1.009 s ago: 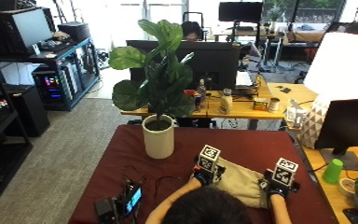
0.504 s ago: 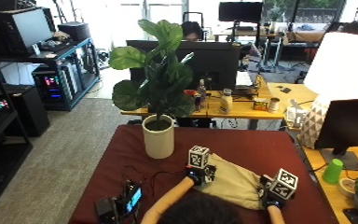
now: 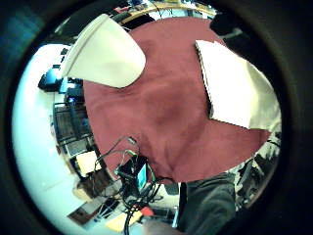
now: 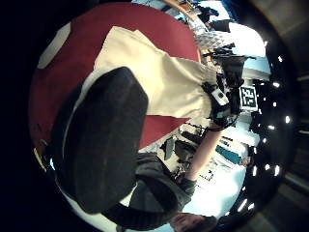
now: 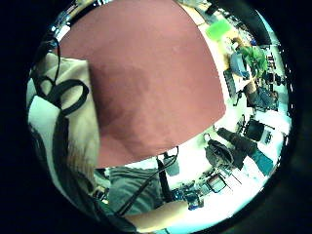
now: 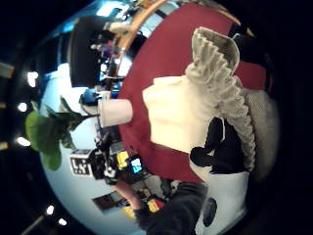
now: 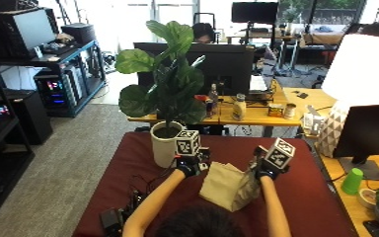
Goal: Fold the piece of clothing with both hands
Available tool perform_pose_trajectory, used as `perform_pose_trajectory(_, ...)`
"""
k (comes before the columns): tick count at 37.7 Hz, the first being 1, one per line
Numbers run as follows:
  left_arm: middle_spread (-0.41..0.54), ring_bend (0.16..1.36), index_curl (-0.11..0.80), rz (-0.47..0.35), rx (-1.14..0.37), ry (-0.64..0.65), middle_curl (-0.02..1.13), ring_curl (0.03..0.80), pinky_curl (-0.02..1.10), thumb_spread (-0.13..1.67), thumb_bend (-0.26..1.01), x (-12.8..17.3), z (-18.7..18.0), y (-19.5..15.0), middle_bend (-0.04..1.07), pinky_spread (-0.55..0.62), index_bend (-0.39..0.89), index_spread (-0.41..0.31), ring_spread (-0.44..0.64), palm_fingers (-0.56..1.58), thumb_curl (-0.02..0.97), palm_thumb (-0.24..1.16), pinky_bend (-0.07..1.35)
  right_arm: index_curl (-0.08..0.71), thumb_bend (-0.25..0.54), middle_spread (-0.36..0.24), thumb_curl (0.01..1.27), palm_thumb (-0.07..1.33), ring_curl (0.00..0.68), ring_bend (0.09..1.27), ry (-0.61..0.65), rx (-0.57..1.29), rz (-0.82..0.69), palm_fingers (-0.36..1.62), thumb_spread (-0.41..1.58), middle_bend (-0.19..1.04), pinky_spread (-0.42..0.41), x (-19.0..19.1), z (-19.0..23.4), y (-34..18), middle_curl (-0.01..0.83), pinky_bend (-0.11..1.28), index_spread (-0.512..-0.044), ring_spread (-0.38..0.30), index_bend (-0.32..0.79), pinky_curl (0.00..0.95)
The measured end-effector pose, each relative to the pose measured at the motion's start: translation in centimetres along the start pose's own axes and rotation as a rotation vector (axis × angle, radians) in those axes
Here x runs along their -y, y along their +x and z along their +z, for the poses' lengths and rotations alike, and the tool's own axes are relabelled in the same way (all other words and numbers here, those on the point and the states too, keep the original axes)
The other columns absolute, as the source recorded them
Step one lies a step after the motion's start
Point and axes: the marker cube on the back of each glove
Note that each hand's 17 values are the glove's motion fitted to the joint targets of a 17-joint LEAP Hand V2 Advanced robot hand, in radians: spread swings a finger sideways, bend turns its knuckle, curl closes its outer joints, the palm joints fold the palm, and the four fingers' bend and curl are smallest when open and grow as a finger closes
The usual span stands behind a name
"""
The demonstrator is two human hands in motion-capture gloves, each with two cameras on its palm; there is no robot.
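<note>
A beige piece of clothing (image 7: 223, 187) lies folded on the dark red table (image 7: 137, 168) in front of the person. My right hand (image 7: 266, 170) grips its right edge and holds it raised, and the ribbed hem (image 6: 220, 78) stands close to that palm. My left hand (image 7: 188, 165) hovers just off the cloth's far left corner and holds nothing. In the left little finger side palm view the cloth (image 3: 234, 93) lies flat and apart from that palm. My left thumb (image 4: 106, 140) shows with the cloth (image 4: 159, 82) beyond it.
A white pot (image 7: 165, 143) with a tall leafy plant stands at the table's far left, close to my left hand. A small device with cables (image 7: 120, 215) lies at the near left edge. A green cup (image 7: 352, 180) and a monitor (image 7: 373, 133) stand on the desk to the right.
My right hand has moved away from the person and towards the middle, carrying the cloth's edge. My left hand has slid left off the cloth towards the pot.
</note>
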Motion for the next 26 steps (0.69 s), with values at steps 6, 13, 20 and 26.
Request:
perform_pose_trajectory(6,0.100,0.62,0.301,-0.032,-0.006,0.081,0.31,0.340,0.37,1.26,0.00,2.9,0.4,-3.5,0.20,0.26,0.15,-0.042,0.17,0.26,0.207,0.06,0.39,0.070,0.092,-0.172,0.43,0.91,0.540,0.97,-0.038,0.010,-0.051,1.16,0.99,0.67,-0.228,-0.1,3.0,-9.3,0.575,0.91,-0.245,-0.218,-0.07,0.545)
perform_pose_trajectory(13,0.071,0.61,0.308,-0.113,0.004,0.129,0.33,0.341,0.36,1.33,0.01,1.2,-0.3,-6.5,0.19,0.20,0.15,-0.049,0.12,0.33,0.209,0.10,0.37,-0.032,0.032,-0.170,0.46,0.91,0.548,1.06,-0.389,-0.008,-0.082,1.07,0.93,0.75,-0.251,-9.9,9.9,-17.8,0.590,1.00,-0.252,-0.223,-0.16,0.557)
perform_pose_trajectory(20,0.051,0.60,0.311,-0.224,-0.007,0.032,0.34,0.342,0.36,1.38,0.01,-0.5,0.0,-7.9,0.18,0.16,0.15,-0.052,0.09,0.36,0.212,0.13,0.35,-0.022,-0.009,-0.153,0.47,0.90,0.527,1.05,-0.464,0.207,-0.125,0.85,0.99,0.56,-0.269,-9.6,11.9,-18.5,0.520,1.00,-0.249,-0.214,-0.07,0.529)
perform_pose_trajectory(26,0.044,0.59,0.310,-0.164,-0.002,0.079,0.34,0.342,0.36,1.40,0.01,1.6,1.1,-8.8,0.18,0.15,0.14,-0.054,0.07,0.37,0.212,0.14,0.34,-0.005,-0.012,-0.130,0.46,0.89,0.481,0.98,-0.257,0.329,-0.241,0.82,1.08,0.50,-0.244,-6.7,5.7,-16.0,0.485,0.95,-0.244,-0.189,-0.01,0.482)
